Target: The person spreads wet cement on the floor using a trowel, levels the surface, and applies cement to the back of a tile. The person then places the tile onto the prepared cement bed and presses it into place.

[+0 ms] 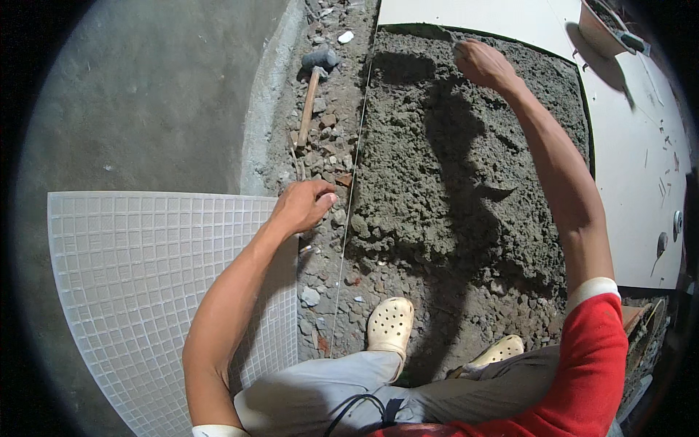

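Note:
My right hand (484, 64) is closed near the far edge of a rough grey mortar bed (408, 153). What it grips is mostly hidden; a thin dark edge shows just beyond the fingers. Over the rubble strip, my left hand (302, 207) is loosely curled, with thumb and forefinger apart and nothing visible between them. It is near the corner of a large tile (145, 255), whose gridded back faces me on my left. A taut string (357, 149) runs between the left hand and the mortar.
A rubber mallet (309, 105) with a wooden handle lies on the rubble. Pale smooth tiles (630, 189) border the mortar at the far side and right. An orange-pink container (603, 29) stands on them. Smooth grey floor (167, 95) extends left. My cream clogs (391, 325) stand on rubble.

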`<state>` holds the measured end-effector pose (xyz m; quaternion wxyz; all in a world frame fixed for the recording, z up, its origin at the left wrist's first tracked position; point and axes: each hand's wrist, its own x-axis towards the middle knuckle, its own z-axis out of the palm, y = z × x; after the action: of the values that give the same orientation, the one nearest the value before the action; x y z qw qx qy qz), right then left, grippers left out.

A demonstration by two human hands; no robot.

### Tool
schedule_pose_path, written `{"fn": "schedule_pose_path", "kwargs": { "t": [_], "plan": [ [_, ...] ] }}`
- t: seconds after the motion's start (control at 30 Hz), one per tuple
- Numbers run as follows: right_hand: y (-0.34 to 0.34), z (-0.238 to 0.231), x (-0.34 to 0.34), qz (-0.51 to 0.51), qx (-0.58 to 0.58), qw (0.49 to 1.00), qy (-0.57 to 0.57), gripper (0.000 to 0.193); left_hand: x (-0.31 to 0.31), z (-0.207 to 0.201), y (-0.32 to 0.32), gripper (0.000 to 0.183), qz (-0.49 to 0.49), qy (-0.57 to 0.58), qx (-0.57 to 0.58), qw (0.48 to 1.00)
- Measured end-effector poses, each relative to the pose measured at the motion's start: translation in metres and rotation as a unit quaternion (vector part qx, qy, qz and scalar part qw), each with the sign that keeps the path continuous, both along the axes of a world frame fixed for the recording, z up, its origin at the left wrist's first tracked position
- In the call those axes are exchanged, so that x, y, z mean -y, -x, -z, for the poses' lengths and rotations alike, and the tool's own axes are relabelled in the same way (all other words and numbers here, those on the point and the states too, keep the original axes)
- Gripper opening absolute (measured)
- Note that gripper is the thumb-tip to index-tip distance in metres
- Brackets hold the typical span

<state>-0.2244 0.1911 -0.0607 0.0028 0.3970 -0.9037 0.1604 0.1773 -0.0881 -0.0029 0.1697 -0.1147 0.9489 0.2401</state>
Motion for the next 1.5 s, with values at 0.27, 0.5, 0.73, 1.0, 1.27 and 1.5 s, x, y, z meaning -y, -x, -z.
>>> {"fn": "schedule_pose_path", "kwargs": {
  "t": [0.27, 0.5, 0.73, 1.0, 1.27, 1.5],
  "plan": [
    [0.024, 0.035, 0.051, 0.02, 0.024, 0.999, -0.014, 0.032, 0.011, -0.002, -0.029, 0.035, -0.041, 0.004, 0.038, 0.998],
    [-0.039, 0.016, -0.024, -0.225, 0.003, 0.974, -0.027, 0.018, 0.019, 0.005, -0.023, 0.034, -0.029, 0.017, 0.03, 0.999],
    [-0.085, -0.014, -0.097, -0.114, 0.054, 0.991, 0.046, 0.026, -0.002, -0.007, -0.002, 0.035, -0.005, 0.025, 0.04, 0.999],
    [-0.059, 0.018, -0.099, -0.117, 0.043, 0.992, -0.001, 0.021, -0.025, -0.016, 0.002, 0.034, 0.024, 0.044, -0.002, 0.999],
    [-0.109, -0.032, -0.157, -0.226, 0.03, 0.974, 0.01, 0.018, -0.035, -0.024, -0.003, 0.035, 0.031, 0.058, 0.019, 0.998],
    [-0.099, 0.032, -0.071, -0.23, -0.021, 0.972, 0.05, 0.024, -0.054, -0.034, 0.0, 0.035, 0.053, 0.068, 0.015, 0.996]
  ]
}}
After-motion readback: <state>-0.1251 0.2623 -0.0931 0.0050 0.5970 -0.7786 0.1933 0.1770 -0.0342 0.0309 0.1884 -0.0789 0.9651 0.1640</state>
